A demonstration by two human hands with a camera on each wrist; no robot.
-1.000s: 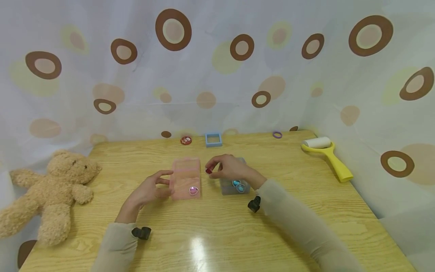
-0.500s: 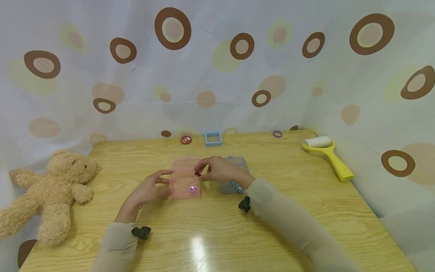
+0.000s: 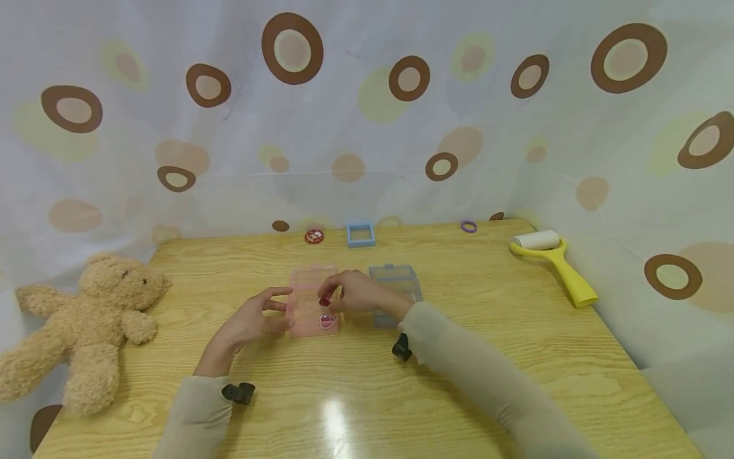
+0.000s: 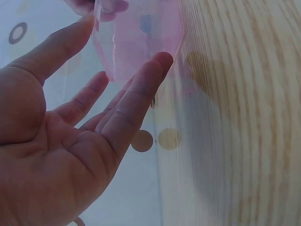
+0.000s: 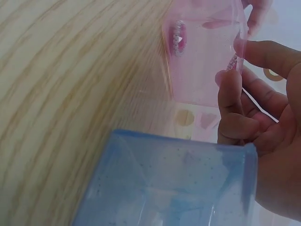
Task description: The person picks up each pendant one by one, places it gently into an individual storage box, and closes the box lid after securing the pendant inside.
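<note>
Pinching a red gem [image 3: 325, 301] btwn thumb & fingertips, R hand [image 3: 358, 293] is right over the pink box [image 3: 304, 328]! L hand [image 3: 249, 320] is at that box's L wall, thumb & fingers spread apart; whether they touch it, can't tell. Red gem's to the right of L hand, just beyond a pink gem [image 3: 327, 322] lying in the box. Blue box [image 3: 395, 274] stands beside the pink one, under R wrist.

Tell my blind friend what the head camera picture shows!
A person's right hand pinches a red gem over a pink box holding a pink gem; the left hand is beside the box. A teddy bear lies at far left.
</note>
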